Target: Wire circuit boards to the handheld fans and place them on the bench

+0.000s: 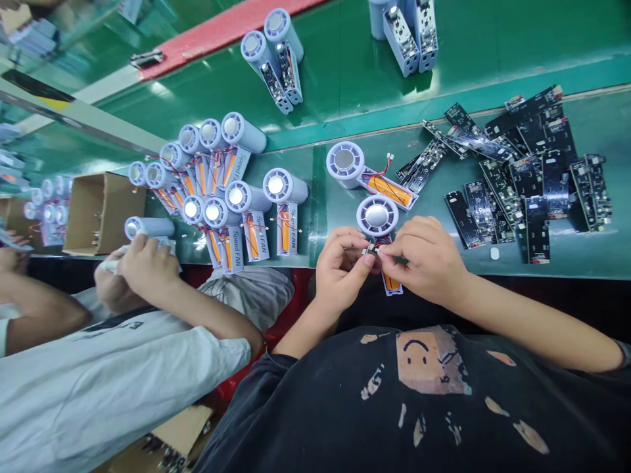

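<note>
A light blue fan unit (377, 215) with a round silver centre lies at the bench's front edge, its orange battery (391, 281) showing below my hands. My left hand (344, 266) is closed around a small dark part with a white connector (371, 250), just below the fan's head. From the other side, the fingertips of my right hand (424, 259) pinch at the same connector, close to thin wires. Fingers partly hide the part. Just behind is another fan unit (346, 161), with an orange battery and red wires.
Dark circuit boards (537, 167) are piled at the right. Several fan units (236, 197) stand at the left, beside a co-worker's hands (148, 266). A cardboard box (93, 213) is farther left. More fan units (273, 56) lie beyond the bench's ledge.
</note>
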The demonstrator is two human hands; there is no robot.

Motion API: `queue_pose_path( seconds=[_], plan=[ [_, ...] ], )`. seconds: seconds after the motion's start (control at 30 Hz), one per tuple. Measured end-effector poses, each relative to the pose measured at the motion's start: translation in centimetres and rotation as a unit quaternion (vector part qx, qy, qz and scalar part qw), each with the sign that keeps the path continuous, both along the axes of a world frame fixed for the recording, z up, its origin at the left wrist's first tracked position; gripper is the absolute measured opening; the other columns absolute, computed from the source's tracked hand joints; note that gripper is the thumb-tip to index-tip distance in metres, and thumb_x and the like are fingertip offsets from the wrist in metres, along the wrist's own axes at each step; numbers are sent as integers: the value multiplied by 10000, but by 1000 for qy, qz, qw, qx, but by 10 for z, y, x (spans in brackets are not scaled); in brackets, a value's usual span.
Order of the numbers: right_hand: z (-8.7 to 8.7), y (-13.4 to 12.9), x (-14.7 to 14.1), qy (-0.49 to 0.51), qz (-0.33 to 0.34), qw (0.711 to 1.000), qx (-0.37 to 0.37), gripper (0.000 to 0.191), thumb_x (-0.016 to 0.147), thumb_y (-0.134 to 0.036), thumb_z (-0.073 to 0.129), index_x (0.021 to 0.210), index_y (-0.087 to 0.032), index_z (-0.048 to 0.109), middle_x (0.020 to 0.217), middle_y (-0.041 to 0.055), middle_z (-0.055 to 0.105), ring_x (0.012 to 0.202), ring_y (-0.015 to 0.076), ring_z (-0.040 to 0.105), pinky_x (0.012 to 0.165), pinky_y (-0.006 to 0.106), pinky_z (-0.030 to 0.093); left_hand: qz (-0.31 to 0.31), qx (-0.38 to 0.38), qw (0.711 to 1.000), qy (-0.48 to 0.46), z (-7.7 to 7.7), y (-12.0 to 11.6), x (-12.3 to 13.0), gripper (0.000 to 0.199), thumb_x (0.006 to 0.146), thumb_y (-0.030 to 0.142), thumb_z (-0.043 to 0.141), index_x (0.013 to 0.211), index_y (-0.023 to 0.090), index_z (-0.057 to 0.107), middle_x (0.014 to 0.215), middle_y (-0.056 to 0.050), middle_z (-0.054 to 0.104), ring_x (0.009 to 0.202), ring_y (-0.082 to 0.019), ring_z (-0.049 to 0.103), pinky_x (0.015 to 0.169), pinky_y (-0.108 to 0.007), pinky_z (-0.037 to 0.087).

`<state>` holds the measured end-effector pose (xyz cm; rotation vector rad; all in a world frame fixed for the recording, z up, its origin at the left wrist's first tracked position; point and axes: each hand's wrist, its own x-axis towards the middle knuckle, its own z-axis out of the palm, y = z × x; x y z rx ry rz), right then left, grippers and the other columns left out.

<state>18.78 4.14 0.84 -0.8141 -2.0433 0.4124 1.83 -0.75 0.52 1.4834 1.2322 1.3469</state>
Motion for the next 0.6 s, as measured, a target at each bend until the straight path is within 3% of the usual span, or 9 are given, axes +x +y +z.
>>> queue_pose_path(
  seconds=[0.23, 0.37, 0.5, 0.6],
  plan=[
    [7, -1, -1, -56, -10, 995, 79, 315, 956, -153, 534, 646, -208, 546, 668, 19, 555, 706, 177, 451, 683, 350, 355, 11, 23, 1000, -12, 3, 1, 4, 97, 917, 269, 701, 991, 209, 687, 1002, -10, 643, 787, -70, 671, 610, -148, 597],
    [6, 2, 4, -52, 20, 998, 41, 302, 971, -181, 528, 676, -211, 587, 717, 25, 588, 749, 182, 493, 720, 353, 364, 15, 18, 999, -32, 1, -1, 3, 85, 905, 240, 714, 986, 215, 701, 1011, -2, 652, 768, -68, 693, 596, -159, 617],
    [4, 18, 13, -23, 116, 993, -27, 219, 988, -284, 572, 803, -224, 673, 800, 15, 649, 788, 173, 555, 745, 339, 400, -40, -30, 996, -79, 0, -4, 2, 63, 915, 233, 697, 974, 212, 690, 1012, 5, 642, 662, -63, 706, 468, -137, 577],
    [3, 28, 16, -6, 174, 980, -101, 213, 974, -315, 607, 792, -226, 670, 760, -6, 639, 747, 153, 564, 728, 312, 426, -33, -27, 997, -69, 0, -8, 4, 41, 919, 216, 688, 958, 207, 682, 1009, 4, 638, 646, -58, 708, 448, -123, 556]
  ],
)
